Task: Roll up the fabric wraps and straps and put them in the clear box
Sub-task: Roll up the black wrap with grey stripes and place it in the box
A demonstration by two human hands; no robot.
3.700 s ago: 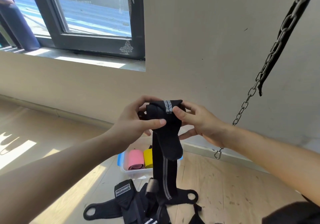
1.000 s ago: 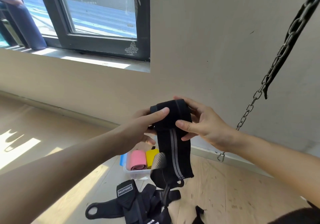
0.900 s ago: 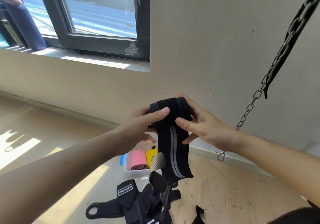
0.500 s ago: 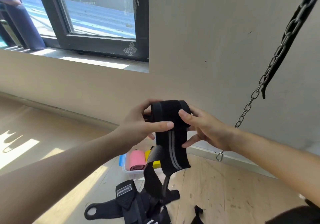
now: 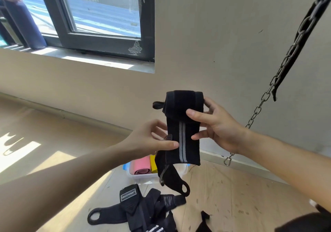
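Wrap (image 5: 181, 104) in left hand (image 5: 148, 139), right hand (image 5: 219, 128)

Small gym or training room, home-style. Cues: a steel link chain (image 5: 279, 74) hangs from above with a metal snap hook (image 5: 227, 161) at its end, and a black webbing strap (image 5: 275, 93) runs alongside it. Bare pale wooden plank floor (image 5: 232, 196), plain beige plaster wall (image 5: 206, 34), black-framed window (image 5: 107, 43) with a sunlit sill. A dark blue padded-looking cylinder (image 5: 23, 25) stands at the window's left edge; can't tell what it is. Lifting gear: a heap of black fabric wrist wraps and straps (image 5: 136, 212) on the floor, a black elastic wrist wrap with grey stripes (image 5: 182, 124) up front, and a clear plastic box (image 5: 139, 176) holding a pink fabric roll (image 5: 141, 165) and a yellow fabric roll (image 5: 153, 163).
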